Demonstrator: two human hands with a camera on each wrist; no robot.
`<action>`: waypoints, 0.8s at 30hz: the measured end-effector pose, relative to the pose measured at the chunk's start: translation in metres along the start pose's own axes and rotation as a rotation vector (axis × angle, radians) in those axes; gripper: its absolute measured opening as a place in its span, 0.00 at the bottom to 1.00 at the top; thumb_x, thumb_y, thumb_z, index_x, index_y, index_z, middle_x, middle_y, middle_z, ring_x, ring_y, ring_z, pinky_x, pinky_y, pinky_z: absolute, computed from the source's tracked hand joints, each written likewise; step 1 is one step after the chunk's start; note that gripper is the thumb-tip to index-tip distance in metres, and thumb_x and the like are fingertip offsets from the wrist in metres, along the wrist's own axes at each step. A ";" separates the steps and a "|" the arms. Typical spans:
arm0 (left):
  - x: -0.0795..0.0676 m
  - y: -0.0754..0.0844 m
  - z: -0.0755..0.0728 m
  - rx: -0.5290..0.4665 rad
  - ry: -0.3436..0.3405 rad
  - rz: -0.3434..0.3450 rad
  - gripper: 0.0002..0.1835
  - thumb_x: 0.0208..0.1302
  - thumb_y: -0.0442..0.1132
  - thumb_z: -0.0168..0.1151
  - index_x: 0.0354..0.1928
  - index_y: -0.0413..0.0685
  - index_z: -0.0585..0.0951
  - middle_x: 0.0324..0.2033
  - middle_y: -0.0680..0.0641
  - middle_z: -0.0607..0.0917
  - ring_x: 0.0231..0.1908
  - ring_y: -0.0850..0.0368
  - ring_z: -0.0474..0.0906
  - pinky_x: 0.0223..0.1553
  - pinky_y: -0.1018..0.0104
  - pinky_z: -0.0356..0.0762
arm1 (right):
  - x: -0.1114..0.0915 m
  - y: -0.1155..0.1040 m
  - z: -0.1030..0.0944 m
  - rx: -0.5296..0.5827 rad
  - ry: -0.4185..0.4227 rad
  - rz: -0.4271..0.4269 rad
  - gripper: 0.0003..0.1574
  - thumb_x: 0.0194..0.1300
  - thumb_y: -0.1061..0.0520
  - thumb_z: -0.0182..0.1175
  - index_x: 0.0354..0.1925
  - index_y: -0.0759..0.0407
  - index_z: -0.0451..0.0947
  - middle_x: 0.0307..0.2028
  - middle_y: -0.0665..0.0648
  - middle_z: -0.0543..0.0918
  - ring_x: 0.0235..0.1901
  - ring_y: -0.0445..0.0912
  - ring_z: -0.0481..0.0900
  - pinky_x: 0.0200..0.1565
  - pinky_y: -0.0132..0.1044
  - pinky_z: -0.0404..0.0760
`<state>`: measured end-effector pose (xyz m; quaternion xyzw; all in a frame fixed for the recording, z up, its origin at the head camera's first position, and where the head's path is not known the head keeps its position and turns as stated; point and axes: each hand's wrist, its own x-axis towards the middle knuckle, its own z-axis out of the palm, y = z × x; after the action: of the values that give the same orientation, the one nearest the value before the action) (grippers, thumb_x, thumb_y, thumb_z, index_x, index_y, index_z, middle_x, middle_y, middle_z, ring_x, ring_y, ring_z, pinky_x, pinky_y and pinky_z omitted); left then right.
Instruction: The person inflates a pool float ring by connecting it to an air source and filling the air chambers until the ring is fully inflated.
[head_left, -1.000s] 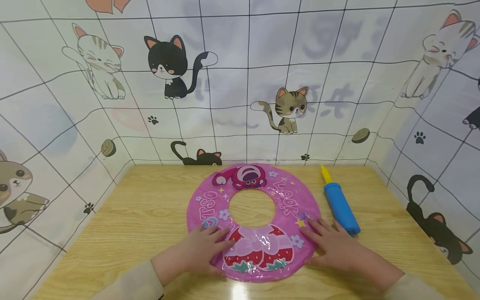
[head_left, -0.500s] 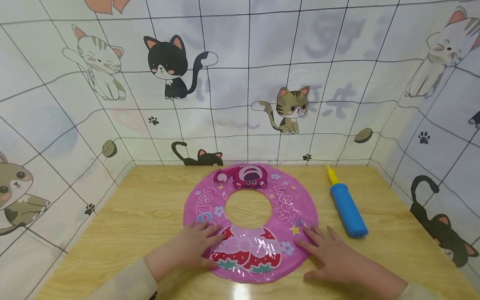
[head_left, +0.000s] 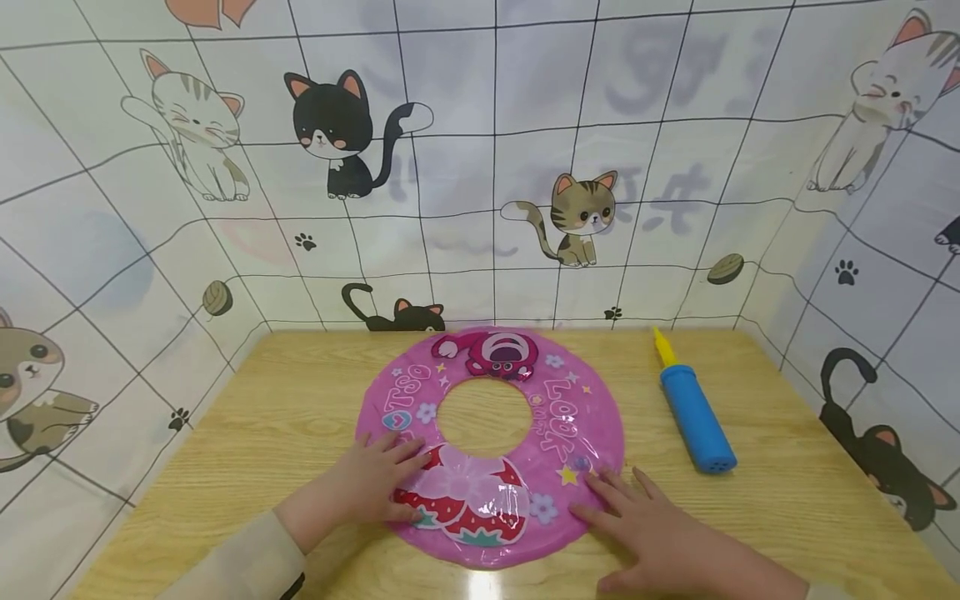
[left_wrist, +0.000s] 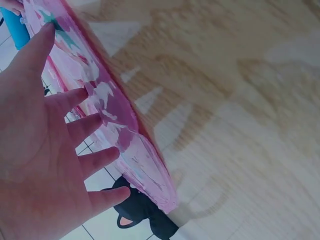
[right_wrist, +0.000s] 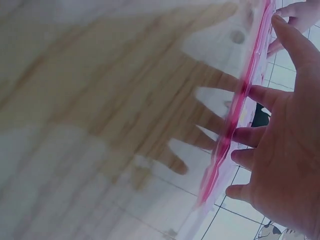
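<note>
A pink inflatable swim ring (head_left: 570,400), printed with a bear, strawberries and lettering, lies nearly flat on the wooden table. My left hand (head_left: 367,479) rests on its near-left part, fingers spread and straight. On the near-right part, the fingertips of my right hand (head_left: 645,525) touch the ring, with the thumb off its edge over the table. In the left wrist view the left hand (left_wrist: 45,135) has its fingers stretched along the ring's side (left_wrist: 115,110). The right wrist view shows the right hand (right_wrist: 285,145) with extended fingers against the pink edge (right_wrist: 232,115).
A blue hand pump (head_left: 697,421) with a yellow nozzle (head_left: 663,346) lies to the right of the ring. The wooden table (head_left: 285,392) is bounded by a back wall (head_left: 457,192) and side walls with a cat-printed grid covering.
The ring has slid left and turned slightly clockwise, with the left hand shifting left along with it. The right hand has also moved left and a little nearer. The pump sits farther from the ring.
</note>
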<state>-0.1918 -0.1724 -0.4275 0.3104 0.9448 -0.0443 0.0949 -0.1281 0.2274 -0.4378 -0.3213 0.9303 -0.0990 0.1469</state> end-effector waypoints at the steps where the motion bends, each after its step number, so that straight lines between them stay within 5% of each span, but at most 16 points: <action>1: 0.000 0.001 -0.001 -0.003 -0.001 -0.004 0.44 0.54 0.72 0.61 0.70 0.59 0.68 0.69 0.48 0.67 0.68 0.38 0.58 0.63 0.32 0.52 | 0.000 0.000 0.000 -0.001 0.002 -0.002 0.54 0.54 0.18 0.53 0.73 0.35 0.59 0.75 0.58 0.51 0.73 0.62 0.42 0.64 0.70 0.40; 11: 0.000 0.020 -0.012 0.068 -0.003 0.042 0.42 0.55 0.73 0.58 0.68 0.61 0.71 0.68 0.46 0.68 0.66 0.38 0.62 0.63 0.34 0.55 | -0.006 0.010 -0.013 0.024 0.008 0.056 0.51 0.55 0.22 0.56 0.72 0.38 0.62 0.74 0.54 0.54 0.73 0.61 0.43 0.64 0.70 0.38; 24: 0.007 0.054 -0.012 0.136 -0.009 0.141 0.45 0.55 0.76 0.54 0.73 0.68 0.62 0.69 0.49 0.66 0.67 0.43 0.62 0.61 0.37 0.61 | -0.006 0.030 -0.016 0.010 0.030 0.068 0.49 0.56 0.22 0.55 0.71 0.38 0.63 0.74 0.57 0.55 0.71 0.66 0.46 0.61 0.74 0.42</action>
<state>-0.1672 -0.1234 -0.4182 0.3815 0.9151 -0.1029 0.0809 -0.1463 0.2564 -0.4295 -0.2874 0.9422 -0.1035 0.1378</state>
